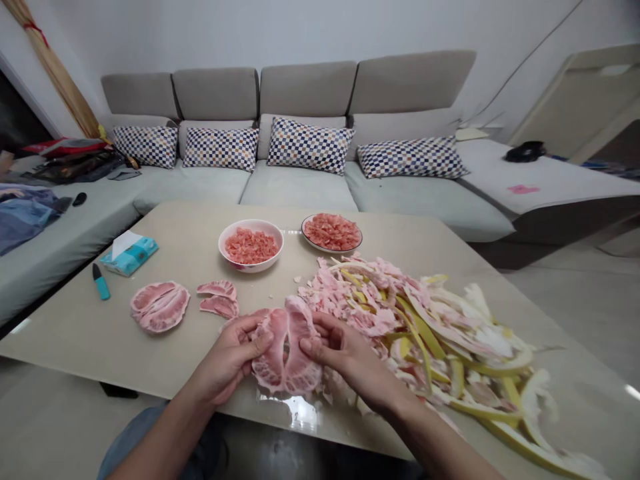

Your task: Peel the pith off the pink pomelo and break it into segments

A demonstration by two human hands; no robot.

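Between both hands is a piece of pink pomelo (287, 350), held above the table's near edge, with a gap running down its middle. My left hand (233, 357) grips its left side, thumb on the front. On its right side my right hand (343, 347) pinches it the same way. Left of my hands lies a larger peeled pomelo chunk (160, 305). Two loose pomelo segments (219, 299) rest just beyond my left hand. A heap of pomelo peel and pith (425, 340) spreads out to the right, close to my right hand.
Farther back on the table (190, 230) stand a white bowl (251, 267) and a dark-rimmed plate (332, 248), both filled with pink pulp. At the left are a blue tissue pack (131, 255) and a small teal-handled knife (101, 283). A grey sofa (295, 190) lines the far side.
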